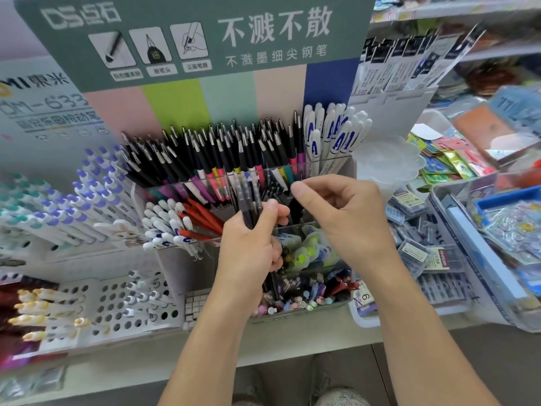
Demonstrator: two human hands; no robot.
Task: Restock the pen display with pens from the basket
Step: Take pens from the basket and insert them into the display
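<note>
Gripping a bundle of pens [248, 200], the left hand [251, 244] could spill some if it loosens while the right hand [336, 212], fingers loosely curled and empty, plucks one.

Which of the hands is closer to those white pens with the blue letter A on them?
The right hand. Its fingertips reach up just below the white pens with blue A, while the left hand sits lower and further left, gripping a bundle of dark pens.

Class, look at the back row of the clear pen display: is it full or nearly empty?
Full. The back row is packed with black pens standing tilted, tips up, side by side.
</note>
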